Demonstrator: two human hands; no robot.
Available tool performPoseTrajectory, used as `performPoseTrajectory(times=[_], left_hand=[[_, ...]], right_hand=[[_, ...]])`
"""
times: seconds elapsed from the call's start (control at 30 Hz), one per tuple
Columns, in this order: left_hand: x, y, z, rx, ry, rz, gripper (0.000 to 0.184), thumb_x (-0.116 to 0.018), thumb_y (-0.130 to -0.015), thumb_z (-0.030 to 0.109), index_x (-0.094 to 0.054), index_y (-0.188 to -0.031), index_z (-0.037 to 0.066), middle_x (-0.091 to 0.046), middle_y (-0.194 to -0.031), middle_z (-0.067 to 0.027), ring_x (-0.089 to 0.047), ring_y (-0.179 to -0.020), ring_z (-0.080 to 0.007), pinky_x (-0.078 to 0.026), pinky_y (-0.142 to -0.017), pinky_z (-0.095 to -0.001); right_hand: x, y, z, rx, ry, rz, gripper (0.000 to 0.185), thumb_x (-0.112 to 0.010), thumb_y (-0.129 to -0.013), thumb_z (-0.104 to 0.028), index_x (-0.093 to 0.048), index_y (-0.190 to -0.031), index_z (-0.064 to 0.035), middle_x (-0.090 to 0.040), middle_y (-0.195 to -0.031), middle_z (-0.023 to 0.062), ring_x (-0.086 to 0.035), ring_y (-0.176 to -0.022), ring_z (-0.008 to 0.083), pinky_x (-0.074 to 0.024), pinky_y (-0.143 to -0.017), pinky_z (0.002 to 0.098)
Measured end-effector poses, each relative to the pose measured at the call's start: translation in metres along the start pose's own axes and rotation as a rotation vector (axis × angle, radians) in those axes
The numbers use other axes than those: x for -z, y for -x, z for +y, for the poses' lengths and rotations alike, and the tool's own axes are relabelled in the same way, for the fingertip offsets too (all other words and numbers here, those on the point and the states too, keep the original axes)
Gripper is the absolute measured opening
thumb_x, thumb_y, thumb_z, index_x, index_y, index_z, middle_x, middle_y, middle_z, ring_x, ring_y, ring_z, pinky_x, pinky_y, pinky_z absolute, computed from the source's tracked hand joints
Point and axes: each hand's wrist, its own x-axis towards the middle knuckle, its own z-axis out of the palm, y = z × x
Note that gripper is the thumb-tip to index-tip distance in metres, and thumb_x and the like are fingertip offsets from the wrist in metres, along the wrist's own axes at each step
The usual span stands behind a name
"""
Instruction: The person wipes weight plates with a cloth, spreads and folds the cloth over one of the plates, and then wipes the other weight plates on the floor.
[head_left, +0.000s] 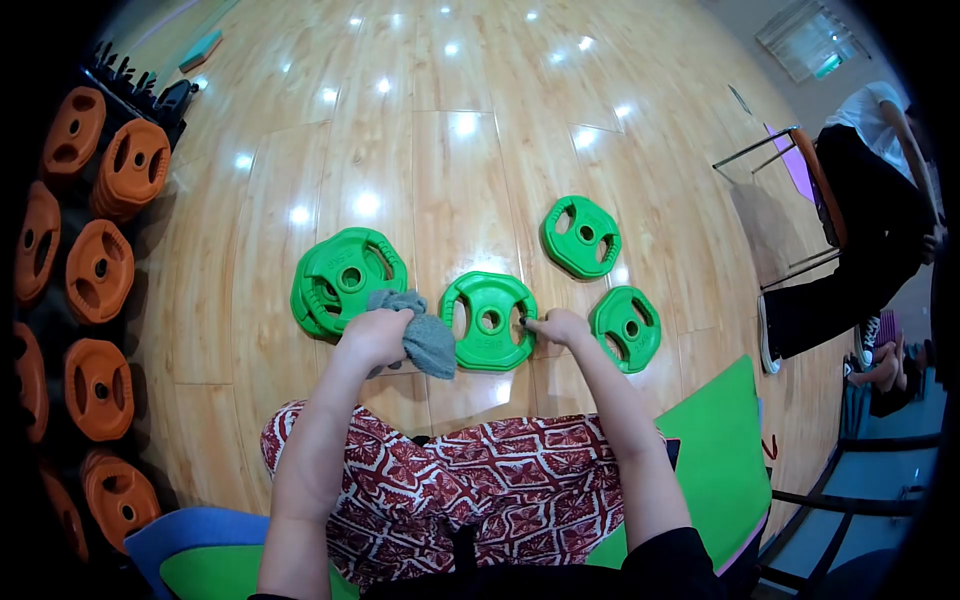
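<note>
My left hand [378, 338] is closed on a grey cloth [430, 345], which hangs between the stacked green plates [335, 265] on the left and the middle green plate [490, 350]. At the right grip of that middle plate, which lies flat on the floor, are the curled fingers of my right hand [560, 327]. Two more green weight plates lie to the right, one farther off [583, 237] and one beside my right wrist [628, 328].
Orange weight plates [100, 390] fill a rack at the left. A person [860, 200] sits on a chair [828, 190] at the right. Green mats [715, 440] lie around my patterned trousers [480, 490]. A teal block [201, 50] is at the far left.
</note>
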Motion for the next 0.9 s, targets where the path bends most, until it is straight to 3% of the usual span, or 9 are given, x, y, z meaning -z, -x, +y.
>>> performPoseTrajectory(times=[0.1,0.17,0.4,0.53,0.6,0.8,0.9], left_hand=[[0.000,0.000,-0.002,0.011,0.043,-0.008,0.038,-0.061,-0.065,0.010,-0.051,-0.102,0.007,-0.062,-0.085,-0.0117,-0.061,-0.077,-0.0262,-0.048,-0.066,-0.0391],[0.002,0.000,-0.002,0.021,0.060,-0.018,0.040,-0.062,-0.065,0.010,-0.051,-0.104,0.007,-0.062,-0.085,-0.0114,-0.061,-0.076,-0.0261,-0.048,-0.066,-0.0388],[0.009,-0.002,-0.002,0.043,0.156,-0.026,0.040,-0.062,-0.065,0.010,-0.051,-0.103,0.005,-0.062,-0.088,-0.0122,-0.060,-0.079,-0.0270,-0.048,-0.068,-0.0382],[0.011,-0.003,-0.008,0.051,0.232,-0.044,0.040,-0.062,-0.064,0.010,-0.051,-0.102,0.004,-0.061,-0.088,-0.0134,-0.059,-0.081,-0.0284,-0.047,-0.069,-0.0394],[0.005,-0.003,-0.013,-0.035,0.125,0.067,0.038,-0.060,-0.064,0.010,-0.051,-0.100,0.005,-0.061,-0.088,-0.0147,-0.058,-0.084,-0.0300,-0.047,-0.070,-0.0405],[0.007,-0.005,-0.017,-0.013,0.169,0.053,0.032,-0.057,-0.066,0.012,-0.051,-0.097,0.005,-0.060,-0.088,-0.0157,-0.057,-0.084,-0.0320,-0.046,-0.072,-0.0416],[0.012,-0.006,-0.017,0.002,0.179,0.046,0.031,-0.056,-0.067,0.013,-0.051,-0.097,0.006,-0.060,-0.089,-0.0151,-0.057,-0.084,-0.0320,-0.046,-0.072,-0.0421]], right_hand=[[-0.016,0.000,-0.006,0.010,-0.180,-0.150,0.066,-0.045,-0.071,-0.062,-0.063,-0.075,0.0016,-0.062,-0.074,0.0199,-0.060,-0.075,0.0335,-0.0466,-0.071,0.0399],[-0.017,0.007,-0.015,0.037,-0.019,-0.040,0.060,-0.043,-0.074,-0.057,-0.064,-0.080,-0.0009,-0.062,-0.085,0.0202,-0.060,-0.081,0.0328,-0.0464,-0.074,0.0401],[-0.008,-0.008,-0.026,0.047,0.047,0.070,0.052,-0.048,-0.074,-0.052,-0.064,-0.078,-0.0022,-0.062,-0.078,0.0199,-0.060,-0.075,0.0324,-0.0473,-0.068,0.0414],[0.040,-0.048,-0.056,0.247,0.266,0.138,0.044,-0.053,-0.074,-0.047,-0.063,-0.074,-0.0043,-0.062,-0.076,0.0167,-0.060,-0.071,0.0313,-0.0480,-0.064,0.0403],[0.065,-0.068,-0.081,0.327,0.334,0.187,0.042,-0.055,-0.073,-0.046,-0.063,-0.071,-0.0049,-0.061,-0.072,0.0165,-0.060,-0.069,0.0322,-0.0478,-0.063,0.0407],[0.100,-0.121,-0.164,0.554,0.562,0.272,0.024,-0.059,-0.070,-0.033,-0.064,-0.075,-0.0096,-0.064,-0.079,0.0087,-0.060,-0.081,0.0246,-0.0473,-0.068,0.0360],[0.112,-0.137,-0.188,0.627,0.661,0.343,0.024,-0.057,-0.072,-0.034,-0.063,-0.072,-0.0112,-0.064,-0.079,0.0069,-0.059,-0.082,0.0225,-0.0453,-0.070,0.0340]])
